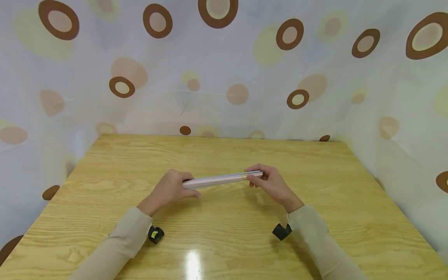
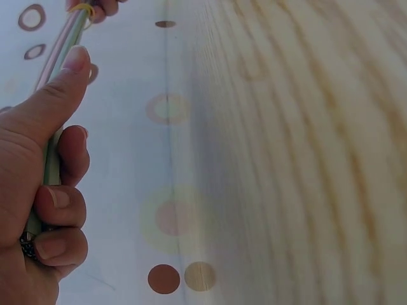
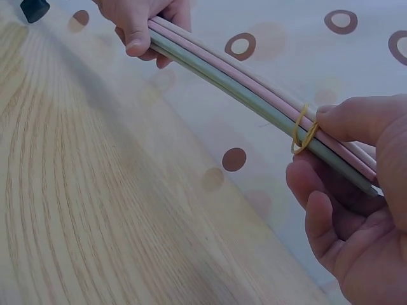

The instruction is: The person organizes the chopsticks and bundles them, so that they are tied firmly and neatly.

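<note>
A bundle of slim pastel chopsticks [image 1: 217, 180], in pink, green and whitish tones, is held slightly tilted above the table by both hands. My left hand [image 1: 169, 190] grips one end, its fingers curled round the sticks and the thumb [image 2: 54, 101] lying along them. Near the other end, a yellow rubber band [image 3: 304, 130] loops around the bundle. My right hand [image 1: 271, 182] pinches the sticks right beside that band, with the thumb [image 3: 356, 117] on top and the fingers below. The stick ends at the left are mostly hidden in the left palm.
A wood-grain table [image 1: 224, 241] lies beneath the hands. Behind it and along its sides hangs a pale cloth [image 1: 210, 54] with brown rings and dots. Small black devices [image 1: 281, 232] sit at both wrists, by the beige sleeves [image 1: 120, 235].
</note>
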`<state>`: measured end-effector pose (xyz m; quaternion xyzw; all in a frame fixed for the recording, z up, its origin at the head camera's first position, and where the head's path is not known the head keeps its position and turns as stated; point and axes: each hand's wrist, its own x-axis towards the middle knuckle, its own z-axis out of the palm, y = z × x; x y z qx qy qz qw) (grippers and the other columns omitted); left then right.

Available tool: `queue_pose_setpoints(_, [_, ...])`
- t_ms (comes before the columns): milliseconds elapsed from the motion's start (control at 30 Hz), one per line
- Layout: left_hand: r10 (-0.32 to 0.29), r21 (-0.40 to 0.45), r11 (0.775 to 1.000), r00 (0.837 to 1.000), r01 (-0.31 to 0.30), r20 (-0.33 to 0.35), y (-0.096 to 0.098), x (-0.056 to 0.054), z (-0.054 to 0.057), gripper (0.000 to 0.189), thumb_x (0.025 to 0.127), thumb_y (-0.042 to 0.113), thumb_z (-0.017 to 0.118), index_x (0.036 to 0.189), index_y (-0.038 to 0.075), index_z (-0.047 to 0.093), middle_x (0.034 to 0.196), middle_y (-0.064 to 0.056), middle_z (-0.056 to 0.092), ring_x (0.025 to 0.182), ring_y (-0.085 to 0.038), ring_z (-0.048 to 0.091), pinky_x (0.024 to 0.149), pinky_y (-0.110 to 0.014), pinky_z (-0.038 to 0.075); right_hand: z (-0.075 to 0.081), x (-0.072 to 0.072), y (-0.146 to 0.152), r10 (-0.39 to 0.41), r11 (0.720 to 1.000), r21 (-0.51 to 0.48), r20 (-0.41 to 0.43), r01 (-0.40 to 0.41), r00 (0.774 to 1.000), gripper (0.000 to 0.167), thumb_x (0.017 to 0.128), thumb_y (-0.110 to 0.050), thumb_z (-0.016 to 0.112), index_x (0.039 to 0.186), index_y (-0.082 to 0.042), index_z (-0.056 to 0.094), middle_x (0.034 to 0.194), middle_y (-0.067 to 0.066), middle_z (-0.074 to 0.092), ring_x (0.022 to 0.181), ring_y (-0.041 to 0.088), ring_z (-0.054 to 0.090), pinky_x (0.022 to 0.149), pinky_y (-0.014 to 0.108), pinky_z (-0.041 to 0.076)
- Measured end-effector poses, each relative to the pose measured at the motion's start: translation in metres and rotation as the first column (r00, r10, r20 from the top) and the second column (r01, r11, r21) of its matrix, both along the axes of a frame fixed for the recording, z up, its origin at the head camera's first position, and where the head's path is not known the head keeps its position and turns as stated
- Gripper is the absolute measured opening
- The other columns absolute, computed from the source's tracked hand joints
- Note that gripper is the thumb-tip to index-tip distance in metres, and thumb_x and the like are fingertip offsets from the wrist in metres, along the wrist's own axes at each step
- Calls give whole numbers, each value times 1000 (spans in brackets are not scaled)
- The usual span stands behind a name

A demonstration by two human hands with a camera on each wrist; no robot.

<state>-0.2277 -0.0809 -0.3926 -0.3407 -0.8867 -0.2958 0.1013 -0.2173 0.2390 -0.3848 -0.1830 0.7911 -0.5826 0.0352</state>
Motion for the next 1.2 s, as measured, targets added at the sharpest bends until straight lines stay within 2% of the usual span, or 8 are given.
queue_pose_setpoints(100, [-2, 15, 1000, 999, 2, 45, 1, -1, 2, 32, 67, 32, 87, 78, 7, 70, 67, 2, 66, 54, -3, 48, 52, -19, 42, 2, -1, 2, 5, 1000, 24, -10, -5, 1000, 26, 95, -10, 61, 116, 5, 62, 95, 24, 61, 74, 20, 63, 73, 35, 53])
queue_pose_setpoints(200, [4, 27, 1000, 995, -7, 101, 2, -2, 3, 31, 68, 31, 86, 81, 7, 70, 69, 2, 66, 55, -4, 49, 52, -19, 42, 3, -2, 3, 4, 999, 46, -30, -3, 1000, 24, 94, -9, 61, 115, 4, 63, 96, 20, 62, 75, 26, 65, 75, 38, 54])
queue_pose_setpoints(300, [-7, 15, 1000, 994, 5, 106, 3, -4, 5, 32, 69, 31, 86, 85, 6, 72, 72, 1, 68, 57, -4, 51, 54, -20, 44, 5, -3, 2, 8, 997, 73, -47, -5, 999, 23, 92, -9, 64, 112, 3, 64, 95, 16, 63, 77, 30, 66, 76, 40, 55])
queue_pose_setpoints(500, [-23, 17, 1000, 992, 21, 123, 7, -5, 9, 34, 70, 30, 85, 88, 5, 73, 77, -2, 71, 60, -4, 55, 57, -21, 46, 8, -4, -1, 11, 992, 129, -24, -8, 1000, 26, 90, -13, 69, 112, 1, 66, 93, 24, 66, 82, 38, 67, 74, 45, 55])
queue_pose_setpoints(600, [-17, 22, 1000, 989, 13, 144, 7, -5, 10, 27, 74, 27, 84, 87, 7, 73, 77, -2, 71, 59, -4, 55, 56, -21, 46, 9, -4, -1, 22, 988, 152, -34, -16, 999, 27, 91, -13, 67, 115, 0, 64, 101, 20, 66, 88, 35, 67, 75, 43, 55])
queue_pose_setpoints(767, [-22, 35, 999, 988, 17, 150, 6, -6, 9, 17, 78, 20, 81, 87, 7, 73, 76, -1, 71, 59, -4, 55, 57, -22, 46, 11, -4, 4, 83, 984, 164, -85, -68, 993, 27, 95, -8, 60, 119, 4, 57, 114, 19, 59, 95, 19, 64, 81, 41, 54])
queue_pose_setpoints(1000, [-30, 46, 999, 984, 22, 177, 6, -7, 10, 16, 78, 20, 80, 87, 9, 73, 75, 1, 70, 58, -4, 53, 56, -21, 45, 18, -3, 7, 105, 972, 225, -166, -66, 980, 19, 93, -8, 64, 111, -4, 62, 99, 12, 63, 80, 10, 60, 69, 27, 51])
queue_pose_setpoints(1200, [-29, 44, 999, 986, 22, 166, 5, -6, 11, 16, 77, 21, 81, 85, 9, 73, 74, 1, 69, 58, -4, 52, 55, -21, 44, 21, -2, 3, 109, 952, 307, -295, -14, 949, 17, 88, -10, 70, 104, -7, 66, 93, 6, 67, 76, 8, 60, 69, 26, 50])
